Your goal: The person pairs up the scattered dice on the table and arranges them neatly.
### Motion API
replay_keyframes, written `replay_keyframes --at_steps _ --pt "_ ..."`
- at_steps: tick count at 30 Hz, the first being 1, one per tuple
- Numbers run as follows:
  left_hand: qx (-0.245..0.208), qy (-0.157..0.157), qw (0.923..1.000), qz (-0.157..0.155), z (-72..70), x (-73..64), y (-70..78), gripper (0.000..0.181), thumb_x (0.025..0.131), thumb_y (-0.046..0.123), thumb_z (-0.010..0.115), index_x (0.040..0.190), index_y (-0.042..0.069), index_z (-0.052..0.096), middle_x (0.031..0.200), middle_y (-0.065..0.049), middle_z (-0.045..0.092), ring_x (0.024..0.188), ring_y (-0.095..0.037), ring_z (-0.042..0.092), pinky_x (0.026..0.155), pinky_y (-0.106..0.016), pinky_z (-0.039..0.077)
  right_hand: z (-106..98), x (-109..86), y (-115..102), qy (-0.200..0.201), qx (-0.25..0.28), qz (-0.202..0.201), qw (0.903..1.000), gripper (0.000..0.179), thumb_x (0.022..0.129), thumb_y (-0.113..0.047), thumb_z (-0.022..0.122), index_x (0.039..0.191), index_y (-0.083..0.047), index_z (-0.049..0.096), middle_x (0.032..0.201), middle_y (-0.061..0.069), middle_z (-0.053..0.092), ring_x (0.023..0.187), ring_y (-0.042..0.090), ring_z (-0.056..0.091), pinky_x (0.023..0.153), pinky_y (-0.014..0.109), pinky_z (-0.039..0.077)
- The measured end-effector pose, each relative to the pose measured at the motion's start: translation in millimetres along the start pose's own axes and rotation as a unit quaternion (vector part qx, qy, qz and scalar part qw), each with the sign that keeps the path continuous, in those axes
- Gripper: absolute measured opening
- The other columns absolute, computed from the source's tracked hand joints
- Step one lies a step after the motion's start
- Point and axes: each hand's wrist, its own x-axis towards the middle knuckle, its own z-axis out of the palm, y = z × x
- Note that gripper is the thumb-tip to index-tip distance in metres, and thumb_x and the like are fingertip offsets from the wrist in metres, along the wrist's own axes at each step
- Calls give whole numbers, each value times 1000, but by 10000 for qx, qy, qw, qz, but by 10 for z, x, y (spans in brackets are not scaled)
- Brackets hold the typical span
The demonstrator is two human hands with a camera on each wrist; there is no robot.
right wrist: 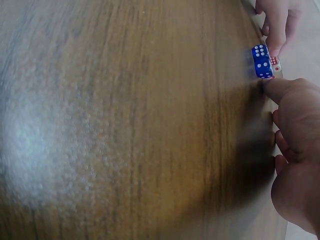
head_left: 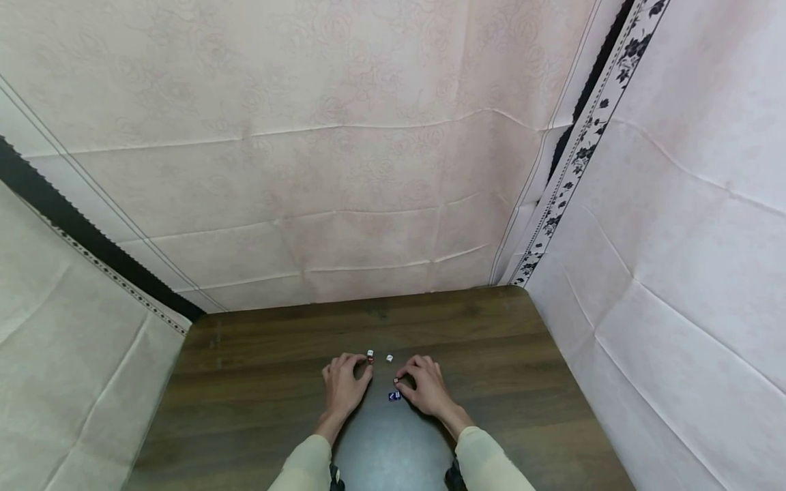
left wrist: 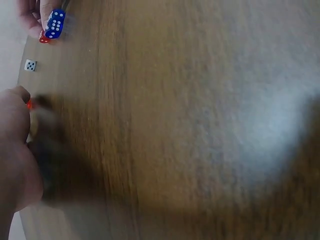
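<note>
Long cream sleeves [head_left: 307, 464] on both arms (black wrist straps), bare hands

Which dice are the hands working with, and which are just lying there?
In hand:
first red die, at fingertips of left hand
second red die, at fingertips of right hand
blue die, beside right hand

Lying about:
white die, touched by neither hand

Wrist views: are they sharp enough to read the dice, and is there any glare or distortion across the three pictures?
Left wrist: the blue die and white die show clear pips, but the left hand is blurred, with glare on the table. Right wrist: the blue die is sharp; glare at left. Head: wide-angle bending, dice tiny.
</note>
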Motion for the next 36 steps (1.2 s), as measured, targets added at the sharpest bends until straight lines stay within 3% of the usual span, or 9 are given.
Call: replay_keyframes --at_steps 7,22,36 --pt "10 38 10000 -73 99 39 -47 21 94 25 91 111 14 86 114 -11 80 112 -38 66 102 -62 36 -5 2 -7 -19 -30 6 10000 8 102 -27 87 109 -25 84 117 -3 71 114 20 60 97 43 42" --pt "60 4 10000 -69 111 64 -53 12 96 24 91 106 18 88 112 -10 78 110 -39 66 103 -64 35 -5 -3 -11 -25 8 10 10000 8 102 -27 87 110 -24 85 117 -3 70 113 19 59 97 43 42" --pt "-144 357 9985 382 131 6 -117 9 92 20 91 100 18 88 106 -8 78 103 -36 65 95 -62 35 -5 -1 -16 24 11 0 10000 8 101 -26 88 109 -24 85 117 -3 72 114 20 60 98 44 43"
